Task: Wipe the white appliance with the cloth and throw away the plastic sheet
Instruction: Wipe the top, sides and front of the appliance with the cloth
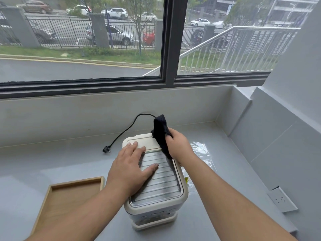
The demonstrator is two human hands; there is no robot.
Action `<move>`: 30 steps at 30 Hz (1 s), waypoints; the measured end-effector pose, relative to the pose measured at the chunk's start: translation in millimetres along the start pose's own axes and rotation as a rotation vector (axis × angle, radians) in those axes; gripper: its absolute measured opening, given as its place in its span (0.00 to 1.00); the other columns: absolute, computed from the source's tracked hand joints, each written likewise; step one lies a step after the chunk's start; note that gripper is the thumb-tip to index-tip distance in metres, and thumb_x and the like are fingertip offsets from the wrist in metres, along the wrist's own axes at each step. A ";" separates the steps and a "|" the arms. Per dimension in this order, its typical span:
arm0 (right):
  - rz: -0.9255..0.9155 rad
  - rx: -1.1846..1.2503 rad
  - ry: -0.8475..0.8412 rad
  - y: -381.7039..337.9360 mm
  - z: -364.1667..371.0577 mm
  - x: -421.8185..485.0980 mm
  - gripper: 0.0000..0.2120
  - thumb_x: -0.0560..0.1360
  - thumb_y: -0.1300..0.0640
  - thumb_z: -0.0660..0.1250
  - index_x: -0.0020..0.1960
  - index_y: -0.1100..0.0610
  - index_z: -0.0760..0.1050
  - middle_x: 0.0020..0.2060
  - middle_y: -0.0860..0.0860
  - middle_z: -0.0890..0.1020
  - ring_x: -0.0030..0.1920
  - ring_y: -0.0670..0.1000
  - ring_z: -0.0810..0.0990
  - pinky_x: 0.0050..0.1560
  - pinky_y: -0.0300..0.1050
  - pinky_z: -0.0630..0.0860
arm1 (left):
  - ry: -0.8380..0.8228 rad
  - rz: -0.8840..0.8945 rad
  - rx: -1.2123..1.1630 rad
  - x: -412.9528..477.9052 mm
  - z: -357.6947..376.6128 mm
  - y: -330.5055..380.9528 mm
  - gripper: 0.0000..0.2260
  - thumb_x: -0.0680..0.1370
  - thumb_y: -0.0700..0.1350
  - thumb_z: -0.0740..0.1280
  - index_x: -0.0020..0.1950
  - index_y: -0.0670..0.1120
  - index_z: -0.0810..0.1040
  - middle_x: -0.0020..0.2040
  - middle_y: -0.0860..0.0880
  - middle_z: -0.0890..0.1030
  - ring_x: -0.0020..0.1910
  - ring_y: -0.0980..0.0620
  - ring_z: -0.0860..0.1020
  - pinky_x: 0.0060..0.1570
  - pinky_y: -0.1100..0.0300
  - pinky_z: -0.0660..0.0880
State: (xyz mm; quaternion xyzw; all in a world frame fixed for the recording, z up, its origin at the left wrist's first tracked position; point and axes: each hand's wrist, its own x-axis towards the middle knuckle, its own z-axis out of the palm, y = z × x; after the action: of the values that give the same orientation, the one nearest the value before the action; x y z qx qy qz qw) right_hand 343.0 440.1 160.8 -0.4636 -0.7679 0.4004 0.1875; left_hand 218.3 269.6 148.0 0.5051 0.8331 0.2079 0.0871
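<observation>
The white appliance (156,185) stands on the grey bench (43,164) below the window, near the middle of the view. Its top is a ribbed, transparent lid, and a row of small buttons shows on its front face.

The left hand (129,168) lies flat on this lid with the fingers spread — the palm presses down and nothing is held in it. The thumb points to the right across the ribs.

The right hand (177,145) is closed around a dark cloth (161,134), at the far right corner of the appliance. The cloth touches the white rear part of the top, and one end of it stands up above the fingers. The two hands are apart, one on each side of the top.

The plastic sheet (202,152) lies on the bench just right of the appliance, partly hidden behind the right forearm — it is clear and wrinkled.

A black power cord (128,129) runs from behind the appliance to the left, and its plug (106,150) rests on the bench. A shallow wooden tray (69,202) sits to the left of the appliance. A wall socket (282,200) is on the right wall.
</observation>
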 end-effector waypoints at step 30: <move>-0.669 -0.546 0.183 -13.7 77.3 -219.6 0.12 0.64 0.51 0.70 0.42 0.52 0.70 0.33 0.50 0.73 0.32 0.55 0.72 0.31 0.49 0.69 | -0.012 0.003 -0.278 -17.5 -1.9 -8.0 0.24 0.80 0.57 0.68 0.75 0.51 0.75 0.82 0.50 0.67 0.83 0.49 0.57 0.82 0.53 0.52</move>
State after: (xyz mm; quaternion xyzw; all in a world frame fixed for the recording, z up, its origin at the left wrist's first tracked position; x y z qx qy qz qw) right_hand 394.1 213.3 142.9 -0.2554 -0.9336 0.0573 0.2446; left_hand 219.5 250.4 145.1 0.4905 0.7952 0.3183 0.1607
